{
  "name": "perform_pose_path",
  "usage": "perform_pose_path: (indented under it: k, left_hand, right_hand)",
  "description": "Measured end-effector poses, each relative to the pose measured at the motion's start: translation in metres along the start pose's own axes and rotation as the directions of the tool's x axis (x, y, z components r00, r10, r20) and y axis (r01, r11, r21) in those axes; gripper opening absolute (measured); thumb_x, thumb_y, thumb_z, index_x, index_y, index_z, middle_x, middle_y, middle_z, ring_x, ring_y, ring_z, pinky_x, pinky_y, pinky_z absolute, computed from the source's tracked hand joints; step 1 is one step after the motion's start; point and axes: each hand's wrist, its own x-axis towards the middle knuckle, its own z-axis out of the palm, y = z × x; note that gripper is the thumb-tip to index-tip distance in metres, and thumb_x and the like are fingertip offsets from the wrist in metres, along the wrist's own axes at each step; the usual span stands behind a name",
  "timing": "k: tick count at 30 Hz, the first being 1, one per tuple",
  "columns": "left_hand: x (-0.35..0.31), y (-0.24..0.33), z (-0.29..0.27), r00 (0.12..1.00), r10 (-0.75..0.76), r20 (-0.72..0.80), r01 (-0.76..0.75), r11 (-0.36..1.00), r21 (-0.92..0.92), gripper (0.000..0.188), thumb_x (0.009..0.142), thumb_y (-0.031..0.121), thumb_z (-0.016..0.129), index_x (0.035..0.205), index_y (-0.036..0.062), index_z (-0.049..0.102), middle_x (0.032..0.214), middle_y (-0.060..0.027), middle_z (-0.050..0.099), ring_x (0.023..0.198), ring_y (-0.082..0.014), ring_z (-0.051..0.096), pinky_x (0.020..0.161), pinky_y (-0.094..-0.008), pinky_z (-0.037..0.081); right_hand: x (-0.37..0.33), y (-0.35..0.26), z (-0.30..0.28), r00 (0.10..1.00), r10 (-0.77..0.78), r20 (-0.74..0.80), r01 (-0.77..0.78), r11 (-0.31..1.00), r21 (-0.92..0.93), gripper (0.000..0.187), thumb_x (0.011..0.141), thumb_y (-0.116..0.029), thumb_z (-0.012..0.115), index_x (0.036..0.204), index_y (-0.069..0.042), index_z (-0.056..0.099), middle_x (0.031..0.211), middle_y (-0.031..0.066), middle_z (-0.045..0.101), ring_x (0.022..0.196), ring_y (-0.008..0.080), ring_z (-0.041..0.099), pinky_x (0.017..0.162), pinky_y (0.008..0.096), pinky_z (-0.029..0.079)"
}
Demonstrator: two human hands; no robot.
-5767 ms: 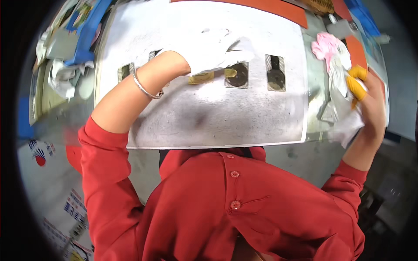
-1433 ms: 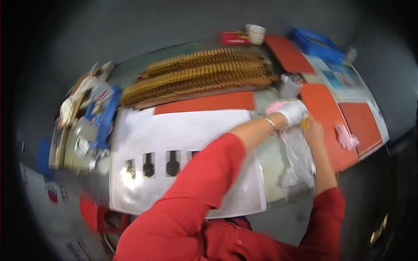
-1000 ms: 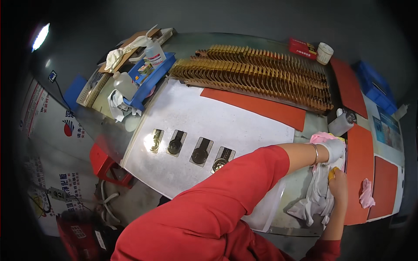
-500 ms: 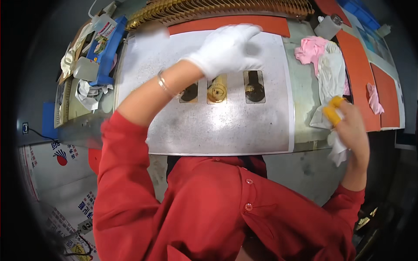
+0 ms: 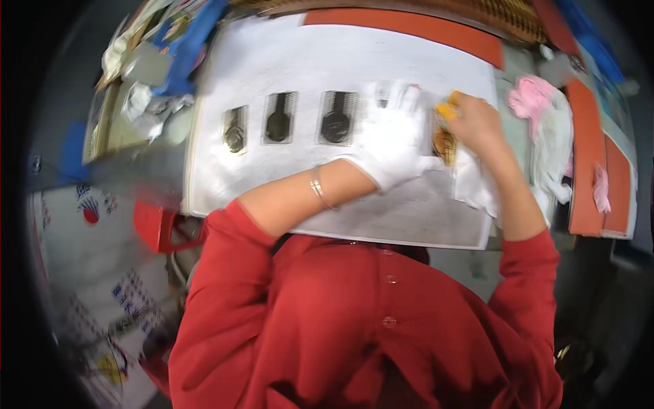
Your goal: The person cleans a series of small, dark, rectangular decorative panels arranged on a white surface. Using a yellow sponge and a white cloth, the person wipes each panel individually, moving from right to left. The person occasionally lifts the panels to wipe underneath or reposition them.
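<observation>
My left hand (image 5: pixel 395 133), in a white glove, reaches over the white sheet (image 5: pixel 286 184) with its fingers stretched out, somewhat blurred. Beside it, my right hand (image 5: pixel 477 123) has yellow finger covers and is closed on a white cloth (image 5: pixel 471 180) that hangs below it. Between the two hands lies a gold and dark plate (image 5: pixel 445 142), partly hidden by them. Left of the glove, a large dark plate (image 5: pixel 336 119), a second dark plate (image 5: pixel 278 118) and a gold-edged plate (image 5: pixel 234 131) lie in a row, each with a round shape.
Pink cloth (image 5: pixel 533 95) and a crumpled white cloth (image 5: pixel 552 143) lie at the right, by an orange board (image 5: pixel 584 150). A blue rack (image 5: pixel 191 51) and crumpled paper (image 5: pixel 139 102) are at the left. Rows of brass-coloured pieces (image 5: pixel 470 17) line the far edge.
My left hand has moved right and nearer, uncovering more plates. My right hand has come left onto the sheet with the white cloth. The view has shifted.
</observation>
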Motion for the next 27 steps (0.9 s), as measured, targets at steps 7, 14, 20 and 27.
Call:
perform_pose_path:
  k: [7, 14, 20, 27]
  left_hand:
    - [-0.001, -0.005, 0.003, 0.998, -0.046, 0.044, 0.044, 0.998, 0.055, 0.08, 0.062, 0.055, 0.065, 0.112, -0.0056, 0.051, 0.122, -0.0187, 0.042, 0.12, -0.0323, 0.03, 0.098, -0.0524, 0.019]
    - [0.0, -0.006, 0.007, 0.996, -0.051, 0.08, 0.046, 0.997, 0.068, 0.081, 0.063, 0.058, 0.063, 0.118, -0.0004, 0.05, 0.127, -0.0171, 0.04, 0.123, -0.0334, 0.027, 0.099, -0.0564, 0.016]
    - [0.0, -0.008, 0.009, 0.999, 0.036, 0.008, -0.036, 0.999, 0.007, 0.079, 0.067, 0.06, 0.059, 0.122, 0.0042, 0.046, 0.13, -0.0152, 0.038, 0.123, -0.0355, 0.03, 0.098, -0.0594, 0.016]
    - [0.003, -0.015, 0.016, 0.996, 0.086, -0.006, -0.086, 0.996, -0.007, 0.081, 0.066, 0.056, 0.062, 0.121, -0.0009, 0.044, 0.127, -0.0156, 0.04, 0.123, -0.033, 0.03, 0.097, -0.0574, 0.022]
  right_hand:
    - [0.006, -0.003, 0.008, 0.999, 0.045, -0.003, -0.045, 0.996, 0.072, 0.024, 0.074, -0.017, 0.055, 0.086, 0.003, 0.061, 0.081, 0.0238, 0.061, 0.082, 0.0393, 0.058, 0.071, 0.0451, 0.044]
    - [-0.006, -0.009, 0.011, 0.997, 0.072, 0.039, -0.075, 0.994, 0.079, 0.022, 0.073, -0.014, 0.056, 0.084, 0.005, 0.059, 0.081, 0.0257, 0.061, 0.08, 0.041, 0.057, 0.07, 0.0453, 0.044]
    - [-0.024, -0.006, 0.014, 0.999, 0.021, -0.033, -0.018, 0.996, 0.09, 0.023, 0.074, -0.016, 0.056, 0.08, 0.006, 0.059, 0.077, 0.0261, 0.06, 0.074, 0.042, 0.057, 0.068, 0.0459, 0.045]
    - [-0.038, -0.013, 0.018, 0.999, 0.047, -0.008, -0.046, 0.995, 0.087, 0.022, 0.073, -0.019, 0.059, 0.079, 0.002, 0.061, 0.073, 0.0249, 0.06, 0.072, 0.04, 0.058, 0.066, 0.0464, 0.045]
